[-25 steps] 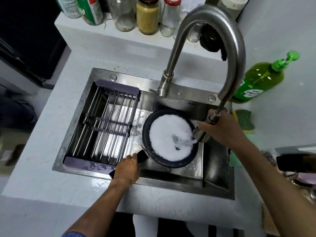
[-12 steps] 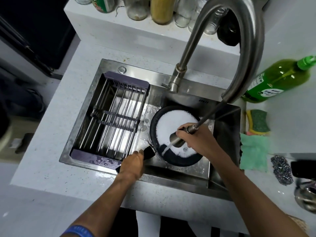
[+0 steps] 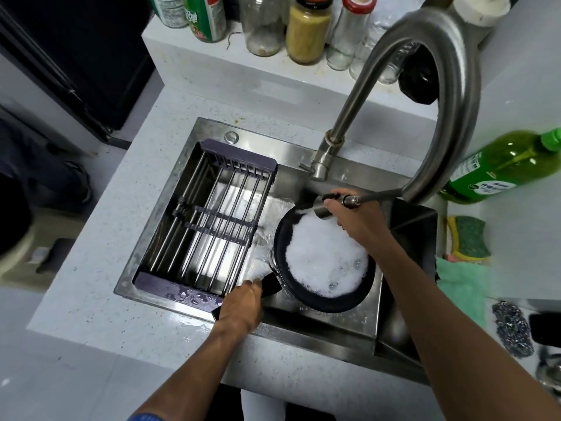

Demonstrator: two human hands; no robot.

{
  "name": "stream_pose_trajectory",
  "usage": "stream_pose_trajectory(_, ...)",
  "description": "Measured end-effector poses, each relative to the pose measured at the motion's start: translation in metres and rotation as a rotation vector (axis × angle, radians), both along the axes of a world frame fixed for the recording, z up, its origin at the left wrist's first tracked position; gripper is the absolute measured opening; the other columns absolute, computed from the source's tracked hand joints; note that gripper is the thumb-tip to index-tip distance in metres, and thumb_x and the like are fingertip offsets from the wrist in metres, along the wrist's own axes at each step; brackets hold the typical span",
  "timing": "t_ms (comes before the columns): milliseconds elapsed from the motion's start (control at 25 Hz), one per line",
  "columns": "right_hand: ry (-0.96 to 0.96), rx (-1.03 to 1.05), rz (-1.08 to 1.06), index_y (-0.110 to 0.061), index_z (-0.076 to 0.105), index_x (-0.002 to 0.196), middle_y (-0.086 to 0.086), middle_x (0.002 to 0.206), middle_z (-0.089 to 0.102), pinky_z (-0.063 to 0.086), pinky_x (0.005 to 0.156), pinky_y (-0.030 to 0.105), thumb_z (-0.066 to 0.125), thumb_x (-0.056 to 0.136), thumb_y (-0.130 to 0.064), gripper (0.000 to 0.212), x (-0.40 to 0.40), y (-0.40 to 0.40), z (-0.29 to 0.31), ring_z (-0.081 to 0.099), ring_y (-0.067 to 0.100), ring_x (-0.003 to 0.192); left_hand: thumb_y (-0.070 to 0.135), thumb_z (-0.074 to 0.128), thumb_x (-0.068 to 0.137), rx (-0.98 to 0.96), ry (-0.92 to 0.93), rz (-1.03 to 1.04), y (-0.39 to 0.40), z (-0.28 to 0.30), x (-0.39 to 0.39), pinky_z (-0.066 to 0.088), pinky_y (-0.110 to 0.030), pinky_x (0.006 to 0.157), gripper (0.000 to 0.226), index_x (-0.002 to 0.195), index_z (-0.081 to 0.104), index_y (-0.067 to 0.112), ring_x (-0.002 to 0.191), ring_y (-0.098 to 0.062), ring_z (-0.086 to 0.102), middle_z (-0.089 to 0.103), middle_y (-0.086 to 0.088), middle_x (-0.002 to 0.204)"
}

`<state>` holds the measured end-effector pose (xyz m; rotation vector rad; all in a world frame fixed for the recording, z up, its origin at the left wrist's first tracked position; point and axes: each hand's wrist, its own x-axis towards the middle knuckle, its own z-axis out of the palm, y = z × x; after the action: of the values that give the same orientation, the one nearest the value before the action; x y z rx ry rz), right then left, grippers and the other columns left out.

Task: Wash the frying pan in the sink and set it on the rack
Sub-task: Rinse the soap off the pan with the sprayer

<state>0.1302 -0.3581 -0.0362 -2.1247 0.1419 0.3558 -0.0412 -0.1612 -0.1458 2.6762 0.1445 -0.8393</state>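
A black frying pan point(image 3: 331, 302) full of white foam sits in the steel sink point(image 3: 318, 332), right of the rack. My left hand point(image 3: 241, 305) grips the pan's black handle at the sink's front edge. My right hand point(image 3: 353, 217) holds the pull-out spray head point(image 3: 321, 206) on its hose, over the pan's far rim, with water running onto the pan. The drying rack point(image 3: 209, 220), steel bars with purple ends, spans the sink's left half and holds nothing.
The arched faucet point(image 3: 449, 95) rises over the sink's right side. A green soap bottle point(image 3: 498, 168), a sponge point(image 3: 469, 235), a green cloth point(image 3: 461, 287) and steel wool point(image 3: 513, 329) lie on the right counter. Several jars point(image 3: 306, 28) stand on the back ledge.
My right hand has carried the spray head from the pan's middle to its far rim. Foam now covers more of the pan. My left hand has kept hold of the handle.
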Motion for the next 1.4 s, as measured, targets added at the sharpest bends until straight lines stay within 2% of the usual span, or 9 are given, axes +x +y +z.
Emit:
stream_pose_trajectory(80,-0.015,-0.005,-0.009,-0.029,0.072,0.085,-0.012,0.058,0.064,0.049,0.055,0.033,0.069,0.086,-0.023,0.006,-0.001,-0.009,-0.004,0.056,0.008,0.055,0.015,0.053,0.093,-0.003,0.001,0.004,0.0,-0.002,0.0,0.05,-0.035,0.081,0.025,0.118,0.052,0.011,0.097,-0.027,0.065,0.062,-0.009,0.11)
stream_pose_trajectory(280,-0.03,-0.131,-0.034,-0.039,0.071,0.087,-0.012,0.077,0.072,0.056,0.085,0.04,0.065,0.078,-0.045,0.013,0.015,-0.04,-0.004,0.069,0.012,0.082,0.016,0.051,0.094,-0.014,-0.025,0.024,0.0,-0.005,-0.001,0.049,-0.035,0.084,0.023,0.117,0.052,0.013,0.098,-0.027,0.064,0.063,-0.007,0.108)
stream_pose_trajectory(480,-0.036,-0.08,0.022,-0.018,0.073,0.083,-0.005,0.065,0.067,0.054,0.068,0.041,0.07,0.084,-0.023,0.006,0.007,-0.05,-0.004,0.058,0.008,0.061,0.019,0.052,0.094,-0.015,-0.027,0.028,0.0,-0.005,-0.001,0.049,-0.035,0.082,0.023,0.116,0.051,0.013,0.097,-0.027,0.064,0.063,-0.007,0.107)
stream_pose_trajectory(600,0.007,0.068,-0.067,-0.027,0.073,0.089,0.0,0.063,0.063,0.048,0.054,0.029,0.069,0.088,-0.021,0.008,0.007,-0.034,-0.002,0.054,0.008,0.052,0.021,0.056,0.092,-0.013,-0.006,0.015,-0.002,-0.004,0.0,0.049,-0.036,0.081,0.025,0.116,0.052,0.013,0.098,-0.028,0.064,0.063,-0.007,0.107)
stream_pose_trajectory(720,0.094,0.133,-0.054,-0.022,0.072,0.105,0.005,0.06,0.061,0.04,0.042,0.019,0.069,0.09,-0.022,0.015,0.005,-0.022,0.0,0.052,0.005,0.044,0.019,0.058,0.091,0.015,0.001,0.012,-0.001,-0.003,0.0,0.05,-0.035,0.081,0.025,0.114,0.051,0.014,0.097,-0.027,0.065,0.063,-0.007,0.107)
stream_pose_trajectory(1000,0.087,0.1,-0.033,-0.025,0.074,0.1,-0.001,0.064,0.066,0.046,0.05,0.025,0.071,0.086,-0.026,0.014,0.008,-0.027,-0.003,0.057,0.008,0.052,0.021,0.06,0.091,0.03,-0.018,0.007,0.001,-0.006,-0.001,0.049,-0.033,0.081,0.027,0.116,0.052,0.013,0.098,-0.026,0.065,0.063,-0.007,0.107)
stream_pose_trajectory(1120,-0.032,-0.14,-0.028,-0.021,0.075,0.087,-0.003,0.073,0.071,0.052,0.067,0.032,0.07,0.081,-0.03,0.012,0.013,-0.064,-0.001,0.065,0.013,0.069,0.025,0.061,0.091,0.018,-0.021,0.001,-0.001,-0.006,0.001,0.049,-0.035,0.082,0.029,0.116,0.052,0.012,0.099,-0.028,0.065,0.063,-0.009,0.108)
stream_pose_trajectory(1240,0.032,-0.436,0.03,-0.011,0.075,0.085,0.005,0.071,0.067,0.044,0.059,0.027,0.069,0.084,-0.031,0.021,0.008,-0.116,0.011,0.063,0.019,0.069,0.023,0.058,0.091,0.018,-0.012,0.007,-0.001,-0.003,0.002,0.049,-0.036,0.079,0.023,0.111,0.053,0.012,0.096,-0.029,0.066,0.065,-0.01,0.105)
stream_pose_trajectory(1400,0.186,-0.582,0.13,-0.016,0.074,0.08,0.005,0.07,0.065,0.044,0.064,0.031,0.069,0.084,-0.039,0.023,-0.012,-0.139,0.026,0.064,0.024,0.073,0.024,0.054,0.088,0.14,-0.001,-0.021,-0.013,0.004,0.005,0.049,-0.035,0.084,0.028,0.113,0.053,0.011,0.1,-0.027,0.065,0.065,-0.009,0.109)
